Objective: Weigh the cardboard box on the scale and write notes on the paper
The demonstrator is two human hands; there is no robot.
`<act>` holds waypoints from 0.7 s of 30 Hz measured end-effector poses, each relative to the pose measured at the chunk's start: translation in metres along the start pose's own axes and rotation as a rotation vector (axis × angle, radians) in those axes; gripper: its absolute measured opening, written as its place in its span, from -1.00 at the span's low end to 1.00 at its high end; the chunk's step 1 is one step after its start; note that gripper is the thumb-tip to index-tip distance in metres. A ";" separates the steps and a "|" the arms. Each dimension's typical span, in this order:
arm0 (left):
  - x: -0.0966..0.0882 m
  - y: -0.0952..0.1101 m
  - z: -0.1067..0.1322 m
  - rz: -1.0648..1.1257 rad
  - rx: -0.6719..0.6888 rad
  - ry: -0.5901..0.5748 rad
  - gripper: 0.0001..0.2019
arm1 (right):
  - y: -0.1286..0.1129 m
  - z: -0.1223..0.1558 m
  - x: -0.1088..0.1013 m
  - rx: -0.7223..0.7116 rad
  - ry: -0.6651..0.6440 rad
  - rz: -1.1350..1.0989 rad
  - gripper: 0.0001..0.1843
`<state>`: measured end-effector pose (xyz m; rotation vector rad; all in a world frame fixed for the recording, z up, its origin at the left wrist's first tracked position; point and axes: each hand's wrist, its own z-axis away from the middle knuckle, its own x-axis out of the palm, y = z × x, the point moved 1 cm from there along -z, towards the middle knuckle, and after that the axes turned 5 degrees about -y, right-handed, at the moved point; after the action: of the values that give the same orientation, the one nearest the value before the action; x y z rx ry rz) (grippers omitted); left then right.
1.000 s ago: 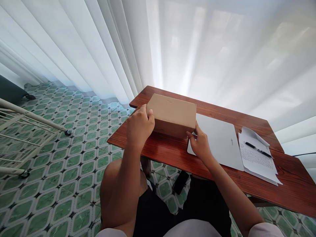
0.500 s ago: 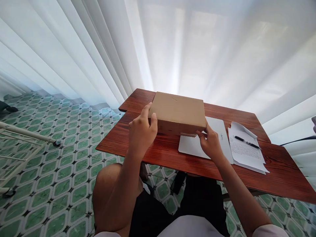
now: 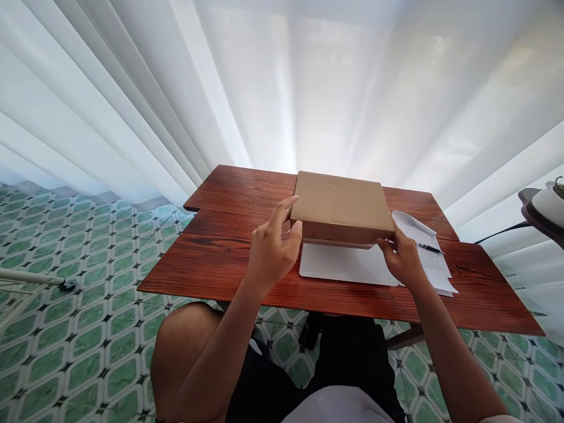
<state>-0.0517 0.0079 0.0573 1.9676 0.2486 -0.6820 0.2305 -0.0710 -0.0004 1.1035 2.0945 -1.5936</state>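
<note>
White curtains (image 3: 308,88) fill the whole backdrop, green patterned floor tiles (image 3: 66,329) spread out on the left, and in the middle sits a red-brown wooden table (image 3: 229,258). On it lies a flat white slab, a closed laptop (image 3: 348,264) by the look of it, with handwritten sheets of paper (image 3: 434,267) and a pen (image 3: 429,248) at its right edge. And above that laptop, held up off the surface, is the cardboard box (image 3: 339,202): plain brown, shallow and rectangular, lid shut, clean edges, a tiny mark on top, its near edge clear of the white slab. The left hand (image 3: 273,252) clamps the near-left corner, thumb on top, fingers curled under the side; the right hand (image 3: 403,258) pinches the near-right corner, fingers folded in tight against the bottom edge. Both grips sit only on the near corners, so the far end hangs unsupported; if the contents are heavy or slide back, the box could tip away and drop onto the laptop lid. Lowered carelessly, it could also catch the paper and roll the pen off the table. The right-hand hold looks the slimmer of the two, just fingertips, so a slip is likeliest there.
</note>
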 end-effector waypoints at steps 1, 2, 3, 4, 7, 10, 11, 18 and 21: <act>0.004 0.000 0.000 0.036 0.017 -0.028 -0.54 | 0.005 0.001 -0.004 0.007 0.007 0.004 -0.45; 0.009 0.000 -0.001 0.070 0.031 -0.058 -0.53 | 0.010 0.003 -0.009 0.015 0.010 0.003 -0.44; 0.013 0.000 -0.001 0.099 0.042 -0.088 -0.52 | 0.015 0.005 -0.013 0.024 0.011 0.000 -0.42; 0.018 0.000 -0.001 0.127 0.051 -0.118 -0.52 | 0.021 0.006 -0.016 0.034 0.010 -0.003 -0.41; 0.031 -0.001 -0.001 0.198 0.071 -0.190 -0.50 | 0.035 0.012 -0.026 0.056 0.005 0.005 -0.37; 0.039 -0.001 0.000 0.263 0.091 -0.236 -0.51 | 0.045 0.017 -0.032 0.063 0.006 0.012 -0.36; 0.041 -0.001 0.001 0.285 0.088 -0.249 -0.51 | 0.047 0.019 -0.033 0.066 0.002 0.008 -0.35; 0.044 -0.004 0.002 0.405 0.024 -0.323 -0.53 | 0.053 0.026 -0.037 0.083 -0.018 -0.004 -0.38; 0.047 -0.005 0.003 0.415 0.010 -0.339 -0.52 | 0.055 0.028 -0.038 0.088 -0.020 -0.003 -0.39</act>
<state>-0.0163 0.0028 0.0258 1.7987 -0.3614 -0.7246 0.2895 -0.1060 -0.0242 1.1081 2.0312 -1.7059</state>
